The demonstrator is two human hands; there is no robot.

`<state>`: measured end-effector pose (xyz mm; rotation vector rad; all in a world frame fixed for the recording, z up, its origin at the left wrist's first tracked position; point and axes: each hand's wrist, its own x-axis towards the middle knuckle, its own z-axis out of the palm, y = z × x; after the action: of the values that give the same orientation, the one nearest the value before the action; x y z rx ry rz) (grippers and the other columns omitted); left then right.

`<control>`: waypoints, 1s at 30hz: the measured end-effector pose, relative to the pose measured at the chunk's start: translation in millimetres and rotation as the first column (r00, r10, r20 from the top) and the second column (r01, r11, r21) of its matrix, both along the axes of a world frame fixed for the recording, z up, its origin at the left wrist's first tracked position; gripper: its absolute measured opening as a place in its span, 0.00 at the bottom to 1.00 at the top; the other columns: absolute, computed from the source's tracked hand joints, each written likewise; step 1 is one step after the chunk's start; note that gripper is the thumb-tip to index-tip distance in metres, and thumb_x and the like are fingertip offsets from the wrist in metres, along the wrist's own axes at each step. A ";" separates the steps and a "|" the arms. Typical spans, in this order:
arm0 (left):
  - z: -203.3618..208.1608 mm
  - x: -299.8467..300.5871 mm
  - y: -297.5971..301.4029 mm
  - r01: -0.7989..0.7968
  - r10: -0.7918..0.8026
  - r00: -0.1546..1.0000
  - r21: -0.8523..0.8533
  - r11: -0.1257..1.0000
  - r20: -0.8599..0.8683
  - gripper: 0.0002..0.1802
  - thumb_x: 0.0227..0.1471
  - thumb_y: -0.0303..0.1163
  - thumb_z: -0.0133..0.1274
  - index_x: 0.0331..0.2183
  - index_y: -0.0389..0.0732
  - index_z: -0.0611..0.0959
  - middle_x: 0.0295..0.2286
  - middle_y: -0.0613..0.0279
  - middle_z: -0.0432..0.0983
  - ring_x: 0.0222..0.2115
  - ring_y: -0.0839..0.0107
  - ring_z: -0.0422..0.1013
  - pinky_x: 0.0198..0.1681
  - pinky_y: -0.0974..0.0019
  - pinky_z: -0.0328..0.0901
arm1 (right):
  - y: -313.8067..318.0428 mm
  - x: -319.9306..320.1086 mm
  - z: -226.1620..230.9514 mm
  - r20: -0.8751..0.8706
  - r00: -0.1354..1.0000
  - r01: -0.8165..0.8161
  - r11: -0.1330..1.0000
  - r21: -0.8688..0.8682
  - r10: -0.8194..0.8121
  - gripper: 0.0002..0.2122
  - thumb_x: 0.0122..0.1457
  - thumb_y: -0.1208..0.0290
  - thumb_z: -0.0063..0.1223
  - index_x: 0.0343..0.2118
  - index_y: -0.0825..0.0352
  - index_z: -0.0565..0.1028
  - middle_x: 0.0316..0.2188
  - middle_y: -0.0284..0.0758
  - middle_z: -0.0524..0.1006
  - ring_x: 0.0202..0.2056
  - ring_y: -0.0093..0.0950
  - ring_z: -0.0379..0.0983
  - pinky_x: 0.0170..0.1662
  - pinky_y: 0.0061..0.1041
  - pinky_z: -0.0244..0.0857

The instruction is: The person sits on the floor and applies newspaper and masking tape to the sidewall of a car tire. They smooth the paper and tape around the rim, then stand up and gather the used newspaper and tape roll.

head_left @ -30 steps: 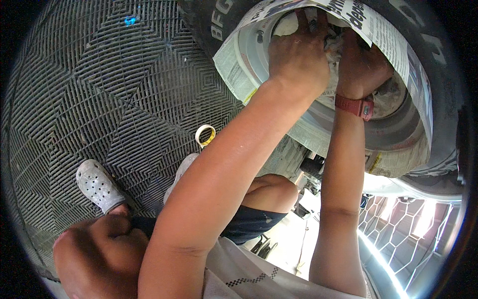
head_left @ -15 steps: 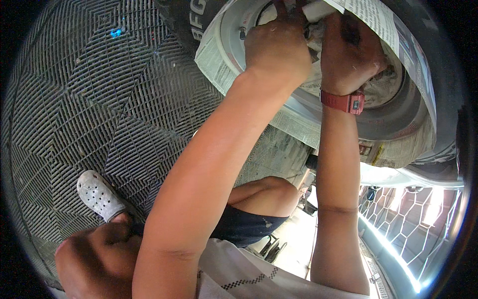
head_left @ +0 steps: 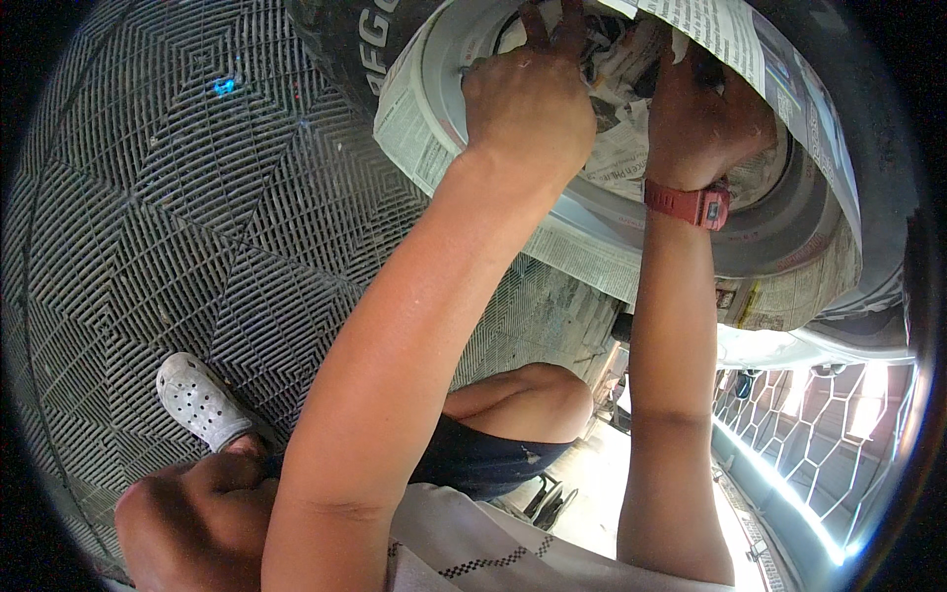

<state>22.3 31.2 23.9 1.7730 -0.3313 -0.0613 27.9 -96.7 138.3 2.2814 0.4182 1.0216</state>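
Observation:
A wheel rim (head_left: 444, 74), grey and partly lined with newspaper (head_left: 631, 158), fills the upper right inside a black tyre (head_left: 340, 35). My left hand (head_left: 528, 99) reaches in at the left of the rim's recess, its visible fingers stretched out and apart against the inner part. To its right, my right hand (head_left: 705, 123) is bent inward with the fingers curled. A small white scrap (head_left: 679, 45), paper or tape, shows at its thumb; what else it grips is hidden. A red wristwatch (head_left: 688, 204) sits on my right wrist.
Newspaper sheets (head_left: 789, 79) stick out around the rim between it and the tyre. A dark ribbed mat floor (head_left: 197, 217) spreads at left, with a small blue bit (head_left: 225, 86) on it. My white clog (head_left: 197, 395) rests there. Lower right stands a wire mesh panel (head_left: 799, 424).
My hands have moved apart, the left one shifting left and slightly down. The white strip that showed between them is mostly out of sight, exposing more newspaper. The view has shifted a little.

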 end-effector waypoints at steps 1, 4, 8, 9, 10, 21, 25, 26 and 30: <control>-0.2 0.0 0.3 -0.027 0.027 0.999 0.013 1.000 0.027 0.36 0.55 0.37 0.59 0.64 0.44 0.71 0.52 0.38 0.77 0.47 0.40 0.77 0.51 0.44 0.73 | -1.3 0.1 -4.7 0.022 0.999 0.047 0.998 -0.033 -0.046 0.14 0.56 0.69 0.68 0.45 0.65 0.84 0.41 0.40 0.85 0.44 0.36 0.82 0.48 0.34 0.73; -1.5 1.4 3.0 0.042 -0.045 0.997 -0.061 0.997 -0.057 0.22 0.54 0.30 0.53 0.51 0.35 0.79 0.44 0.37 0.80 0.44 0.43 0.79 0.50 0.46 0.73 | -6.8 -2.1 -6.7 0.005 0.989 0.144 0.972 -0.185 -0.146 0.16 0.57 0.72 0.65 0.49 0.66 0.82 0.46 0.41 0.84 0.49 0.39 0.81 0.54 0.36 0.71; -1.1 4.3 7.6 0.079 -0.094 0.990 -0.136 0.988 -0.106 0.20 0.53 0.25 0.48 0.47 0.31 0.83 0.39 0.38 0.84 0.42 0.45 0.80 0.49 0.48 0.73 | -15.9 7.1 5.3 0.076 0.996 -0.050 0.998 -0.046 0.054 0.13 0.55 0.59 0.73 0.34 0.65 0.88 0.30 0.36 0.88 0.30 0.31 0.87 0.34 0.27 0.77; -0.5 4.8 8.4 0.078 -0.092 0.990 -0.129 0.989 -0.106 0.20 0.53 0.25 0.48 0.47 0.31 0.83 0.39 0.39 0.84 0.42 0.45 0.80 0.49 0.48 0.73 | -17.0 7.0 6.8 0.068 0.997 -0.035 0.999 -0.032 0.037 0.14 0.55 0.58 0.72 0.35 0.65 0.88 0.30 0.36 0.88 0.31 0.31 0.87 0.34 0.28 0.78; 0.2 5.3 9.2 0.078 -0.091 0.990 -0.122 0.989 -0.106 0.20 0.54 0.25 0.48 0.48 0.31 0.83 0.40 0.39 0.84 0.42 0.45 0.80 0.50 0.48 0.73 | -17.3 6.6 7.7 0.061 0.998 -0.020 1.000 -0.017 0.021 0.14 0.55 0.58 0.72 0.35 0.65 0.88 0.30 0.36 0.88 0.31 0.31 0.87 0.34 0.28 0.78; 3.1 5.4 9.4 0.087 -0.096 0.988 -0.074 0.993 -0.117 0.23 0.54 0.26 0.47 0.51 0.32 0.81 0.41 0.39 0.83 0.43 0.46 0.80 0.51 0.49 0.72 | -4.3 -1.7 -2.5 -0.099 0.981 0.175 0.980 0.093 -0.166 0.17 0.60 0.68 0.62 0.51 0.65 0.81 0.49 0.39 0.83 0.51 0.38 0.79 0.57 0.37 0.69; 3.9 4.2 9.7 0.086 -0.096 0.988 -0.083 0.993 -0.121 0.24 0.54 0.26 0.47 0.52 0.31 0.81 0.42 0.39 0.83 0.43 0.45 0.80 0.51 0.48 0.72 | -9.2 -0.1 -8.2 0.028 0.965 0.263 0.956 -0.128 -0.261 0.17 0.60 0.67 0.60 0.52 0.64 0.81 0.49 0.38 0.83 0.51 0.38 0.79 0.57 0.38 0.68; 4.5 3.6 9.2 0.078 -0.087 0.989 -0.079 0.994 -0.121 0.24 0.54 0.26 0.47 0.52 0.31 0.81 0.42 0.39 0.83 0.43 0.44 0.80 0.51 0.48 0.72 | -10.9 0.6 -8.5 0.084 0.952 0.307 0.929 -0.208 -0.296 0.17 0.60 0.67 0.60 0.52 0.64 0.82 0.49 0.37 0.83 0.51 0.38 0.79 0.57 0.38 0.68; 5.5 -3.5 5.4 -0.068 0.066 0.997 -0.067 0.995 -0.036 0.24 0.52 0.26 0.49 0.51 0.30 0.81 0.40 0.40 0.83 0.41 0.44 0.80 0.49 0.46 0.71 | -16.0 1.7 -7.2 0.175 0.901 0.434 0.827 -0.357 -0.397 0.18 0.61 0.64 0.59 0.53 0.62 0.80 0.51 0.37 0.82 0.54 0.37 0.76 0.60 0.40 0.65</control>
<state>18.8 36.6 29.5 1.7119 -0.2469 -0.0314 29.6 -112.7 131.0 1.8429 0.0610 0.7371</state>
